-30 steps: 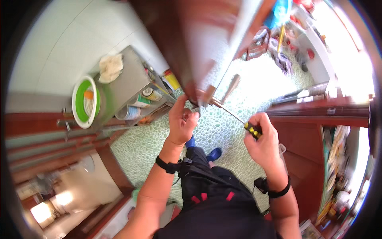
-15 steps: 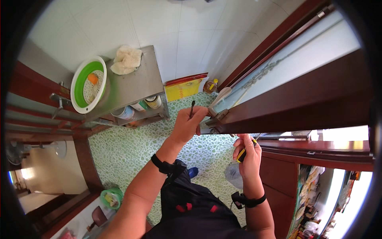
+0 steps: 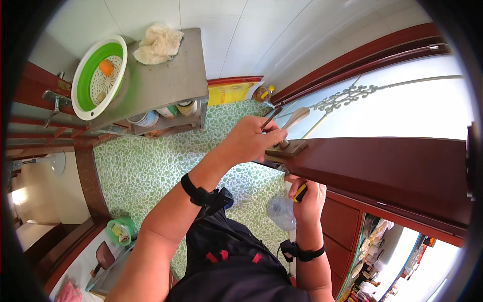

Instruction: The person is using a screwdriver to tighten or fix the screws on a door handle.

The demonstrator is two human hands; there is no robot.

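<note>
The left hand (image 3: 251, 139) had its fingers clamped on a dark rod (image 3: 271, 119), near the handle (image 3: 296, 119) at the door's (image 3: 382, 173) left end. The right hand's (image 3: 310, 204) fingers gripped a screwdriver (image 3: 301, 193).

The thin dark tool (image 3: 270, 121) in the left hand (image 3: 251, 141) has tilted over and come closer to the door handle (image 3: 298, 118).

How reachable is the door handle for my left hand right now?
Probably yes: the left hand is right by the door handle, and the way looks mostly free, though the thin dark tool in its fingers could hinder a full grip.
</note>
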